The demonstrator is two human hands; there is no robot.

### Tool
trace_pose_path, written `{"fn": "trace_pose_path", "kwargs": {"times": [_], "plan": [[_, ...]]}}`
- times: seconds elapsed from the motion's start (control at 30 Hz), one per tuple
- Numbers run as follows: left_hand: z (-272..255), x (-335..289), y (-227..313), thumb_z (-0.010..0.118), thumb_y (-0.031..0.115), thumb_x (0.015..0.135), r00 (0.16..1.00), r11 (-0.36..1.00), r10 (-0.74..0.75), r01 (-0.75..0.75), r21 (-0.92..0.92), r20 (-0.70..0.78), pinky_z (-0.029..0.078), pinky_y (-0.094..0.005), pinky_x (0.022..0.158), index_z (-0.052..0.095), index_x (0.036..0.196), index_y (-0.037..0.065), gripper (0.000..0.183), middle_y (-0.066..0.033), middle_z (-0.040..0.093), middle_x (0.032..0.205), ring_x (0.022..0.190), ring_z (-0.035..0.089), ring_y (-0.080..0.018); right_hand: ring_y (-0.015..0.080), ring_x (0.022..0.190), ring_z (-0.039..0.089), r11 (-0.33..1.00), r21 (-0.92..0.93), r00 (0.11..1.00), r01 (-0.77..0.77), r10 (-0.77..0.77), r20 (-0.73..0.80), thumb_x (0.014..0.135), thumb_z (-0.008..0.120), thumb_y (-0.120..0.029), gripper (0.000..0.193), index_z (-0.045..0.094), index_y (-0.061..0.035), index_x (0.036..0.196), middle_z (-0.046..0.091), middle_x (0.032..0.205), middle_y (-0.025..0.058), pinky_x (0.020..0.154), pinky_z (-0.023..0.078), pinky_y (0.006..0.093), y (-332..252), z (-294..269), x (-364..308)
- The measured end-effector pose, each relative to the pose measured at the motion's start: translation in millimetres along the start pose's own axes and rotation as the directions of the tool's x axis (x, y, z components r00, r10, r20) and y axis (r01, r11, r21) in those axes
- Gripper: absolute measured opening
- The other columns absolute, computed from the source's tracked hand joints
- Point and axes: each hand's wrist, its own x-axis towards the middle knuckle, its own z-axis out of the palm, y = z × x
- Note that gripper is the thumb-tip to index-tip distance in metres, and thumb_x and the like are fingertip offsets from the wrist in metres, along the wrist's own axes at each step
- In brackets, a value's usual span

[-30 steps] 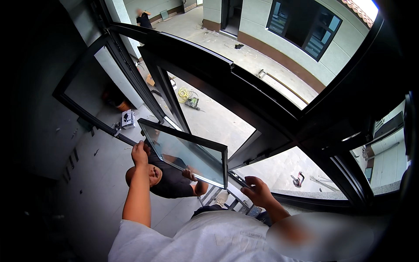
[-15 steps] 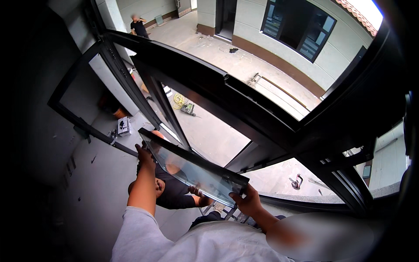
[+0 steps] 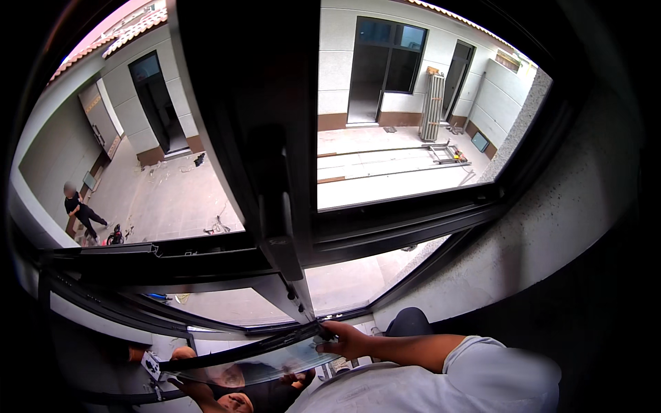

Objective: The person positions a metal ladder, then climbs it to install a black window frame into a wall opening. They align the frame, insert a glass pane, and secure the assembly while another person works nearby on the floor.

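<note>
A long glass pane (image 3: 279,363) with a black strip along its upper edge is held low in front of my body, below the window frame. My right hand (image 3: 342,339) grips its right end, thumb and fingers on either side. At the far left end my left hand (image 3: 180,383) is closed on the pane, partly in shadow, with little of its fingers showing. Beneath the pane is a co-worker in a dark shirt (image 3: 279,396), partly seen through the glass. One of that person's hands (image 3: 297,377) is at the pane's lower edge.
A black window frame (image 3: 413,226) with a thick upright post (image 3: 279,193) stands close ahead. A grey wall (image 3: 551,213) curves along the right. Outside, a person (image 3: 82,210) is in the courtyard, with long bars (image 3: 375,151) on the ground. A small box (image 3: 151,365) lies lower left.
My view has swung right and up, showing more of the courtyard. The pane and both my hands now appear lower in the picture, and the pane lies more level. My grip stays.
</note>
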Motion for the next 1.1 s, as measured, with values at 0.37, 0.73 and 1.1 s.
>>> {"fn": "trace_pose_path", "kwargs": {"times": [0.37, 0.73, 1.1], "plan": [[86.1, -37.2, -69.2, 0.027, 0.055, 0.097, 0.958, 0.758, 0.210, -0.034, 0.651, -0.194, 0.034, -0.0457, 0.101, 0.046, 0.132, 0.006, 0.063, -0.0138, 0.051, 0.128, 0.118, 0.048, -0.0318, 0.0125, 0.077, 0.053, 0.997, 0.079, 0.850, 0.008, 0.035, -0.526, 0.083, 0.077, -0.027, 0.033, 0.057, -0.0032, 0.093, 0.060, 0.081, 0.0046, 0.073, 0.046, 0.0305, 0.4, -39.7, -46.2], [188.8, -61.1, -106.7, 0.041, 0.046, 0.096, 0.908, -0.984, -0.161, -0.177, 0.007, 0.387, 0.043, -0.0463, 0.086, 0.057, 0.116, 0.005, 0.048, -0.0138, 0.060, 0.109, 0.100, 0.056, -0.0331, 0.0067, 0.076, 0.052, 0.923, 0.264, 0.753, 0.279, -0.039, -0.657, 0.082, 0.072, -0.060, 0.059, 0.058, -0.0048, 0.096, 0.058, 0.084, -0.0010, 0.067, 0.044, 0.0241, -58.0, -107.1, -112.4], [199.5, -17.6, -66.5, 0.065, 0.043, 0.086, 0.624, -0.941, -0.289, -0.326, -0.094, 0.726, 0.046, -0.0641, 0.082, 0.066, 0.102, -0.002, 0.048, -0.0212, 0.066, 0.095, 0.088, 0.062, -0.0420, 0.0135, 0.066, 0.061, 0.847, -0.020, 0.292, 0.531, -0.205, -0.934, 0.082, 0.063, -0.068, 0.063, 0.057, -0.0062, 0.089, 0.060, 0.074, 0.0037, 0.062, 0.052, 0.0300, -161.6, -208.6, -180.7]]}}
